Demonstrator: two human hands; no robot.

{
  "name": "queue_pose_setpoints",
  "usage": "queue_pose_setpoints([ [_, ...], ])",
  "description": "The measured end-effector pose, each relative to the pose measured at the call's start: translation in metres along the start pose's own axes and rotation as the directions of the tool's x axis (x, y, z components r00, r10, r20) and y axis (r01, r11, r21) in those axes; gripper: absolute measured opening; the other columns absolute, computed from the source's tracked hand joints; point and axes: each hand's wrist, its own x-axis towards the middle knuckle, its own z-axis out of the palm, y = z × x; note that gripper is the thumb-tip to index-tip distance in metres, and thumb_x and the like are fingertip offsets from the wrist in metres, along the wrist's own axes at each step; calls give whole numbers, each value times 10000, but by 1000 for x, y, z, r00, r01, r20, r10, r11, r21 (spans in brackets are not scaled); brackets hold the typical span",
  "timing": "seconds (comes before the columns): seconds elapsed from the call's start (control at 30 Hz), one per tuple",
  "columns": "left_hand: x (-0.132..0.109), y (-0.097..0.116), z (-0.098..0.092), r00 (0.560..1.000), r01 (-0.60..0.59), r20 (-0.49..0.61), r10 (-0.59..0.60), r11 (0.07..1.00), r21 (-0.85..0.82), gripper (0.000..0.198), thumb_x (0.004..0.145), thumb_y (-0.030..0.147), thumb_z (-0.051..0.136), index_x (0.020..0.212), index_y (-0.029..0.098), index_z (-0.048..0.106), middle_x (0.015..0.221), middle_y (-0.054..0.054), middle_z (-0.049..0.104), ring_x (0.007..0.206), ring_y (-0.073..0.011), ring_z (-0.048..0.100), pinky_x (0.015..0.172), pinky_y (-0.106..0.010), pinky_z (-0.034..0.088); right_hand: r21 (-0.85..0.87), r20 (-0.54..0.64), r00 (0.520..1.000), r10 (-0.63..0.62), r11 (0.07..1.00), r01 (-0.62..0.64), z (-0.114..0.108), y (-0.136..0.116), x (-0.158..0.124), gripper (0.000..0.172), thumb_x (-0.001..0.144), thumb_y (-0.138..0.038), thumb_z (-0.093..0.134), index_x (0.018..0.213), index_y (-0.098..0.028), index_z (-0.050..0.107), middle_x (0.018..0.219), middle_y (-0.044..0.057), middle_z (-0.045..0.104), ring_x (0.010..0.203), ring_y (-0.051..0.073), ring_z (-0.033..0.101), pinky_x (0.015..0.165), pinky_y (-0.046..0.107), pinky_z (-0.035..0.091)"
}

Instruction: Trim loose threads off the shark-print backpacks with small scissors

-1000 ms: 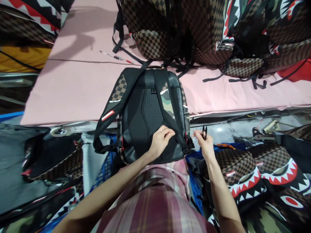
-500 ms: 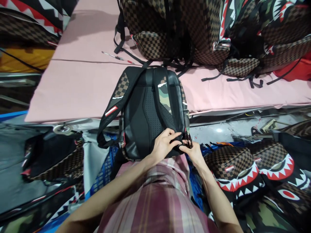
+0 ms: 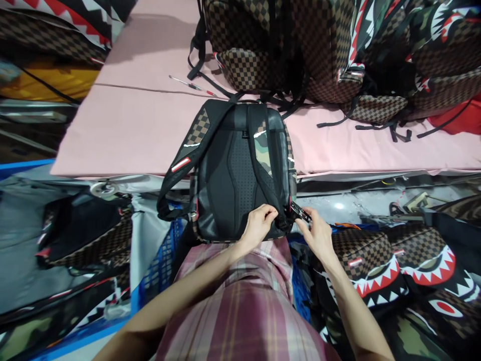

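A black backpack with checkered and camouflage panels lies back-side up, half on the pink table, half over its near edge. My left hand pinches the lower end of its right shoulder strap, fingers closed. My right hand holds small black thread snips, their tip pointing at the strap's bottom corner beside the left hand.
Several checkered and shark-mouth backpacks are piled at the table's far side, more of these shark-mouth backpacks on the floor at right. A thin red-tipped tool lies on the pink surface. Dark bags and a tape roll sit left.
My right hand, which was off to the right with the snips upright, came in to the strap's lower end and now angles the snips at it. My left hand slid down the strap.
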Motion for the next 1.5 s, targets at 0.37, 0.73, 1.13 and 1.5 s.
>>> queue_pose_setpoints([
  [0.37, -3, 10, -1, 997, 66, 39, -64, 997, -51, 174, 829, 223, 459, 724, 165, 584, 713, 10, 579, 601, -93, 498, 602, -210, 370, -542, 265, 824, -500, 630, 557, -30, -33, 23, 181, 903, -248, 477, 898, -162, 636, 771, 56, 648, 715, 182, 470, 667, 338, 224],
  [0.73, 0, 12, 4, 997, 63, 39, -62, 997, -49, 169, 815, 208, 457, 718, 166, 589, 686, 11, 571, 593, -98, 487, 587, -213, 367, -525, 440, 736, -514, 518, 675, -32, -42, 41, 232, 893, -159, 454, 701, -177, 582, 681, 37, 588, 705, 173, 455, 681, 334, 222],
  [1.13, -22, 7, -37, 881, 133, 452, -140, 990, 47, 369, 853, 398, 432, 686, 184, 683, 599, 1, 637, 571, -121, 567, 581, -204, 376, -129, 286, 958, -29, 989, 68, -16, -13, 40, 371, 790, -497, 558, 1021, -222, 651, 751, 40, 690, 651, 207, 613, 589, 278, 382],
  [1.5, -1, 10, 3, 922, 266, 301, -245, 964, -30, 231, 765, 334, 539, 702, 161, 679, 547, -9, 630, 491, -122, 544, 491, -210, 355, 554, 468, 873, 133, 726, -408, 21, -4, 45, 386, 634, -504, 647, 521, -164, 503, 472, -54, 445, 465, 82, 380, 486, 231, 294],
])
